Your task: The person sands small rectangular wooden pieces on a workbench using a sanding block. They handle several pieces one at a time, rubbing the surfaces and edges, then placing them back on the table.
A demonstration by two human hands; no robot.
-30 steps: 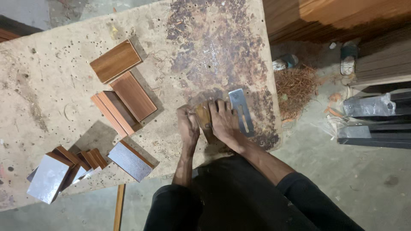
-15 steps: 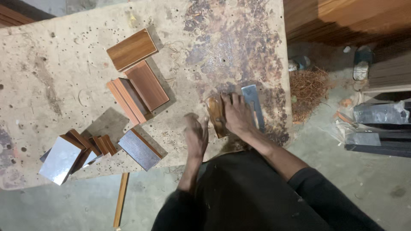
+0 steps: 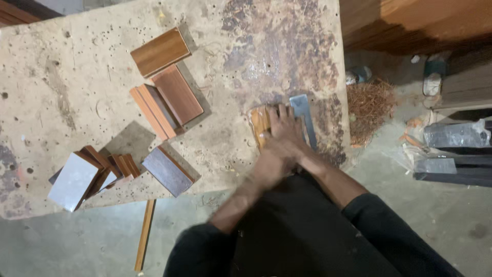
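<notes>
I see my right hand (image 3: 283, 128) spread flat, pressing a small orange-brown wooden block (image 3: 259, 124) onto the stained bench (image 3: 61, 87), beside a grey metal plate (image 3: 301, 109). My left hand (image 3: 267, 163) is blurred; I cannot tell its grip.

On bench (image 3: 77, 77): block (image 3: 260, 124) under right hand (image 3: 284, 134), metal bar (image 3: 302, 115) just right of it. Left: board (image 3: 160, 51) behind stacked boards (image 3: 166, 105). Near front-left edge: panel pile (image 3: 89, 174), panel (image 3: 167, 171) beside. Off bench, right: shavings (image 3: 369, 105) on floor.
</notes>
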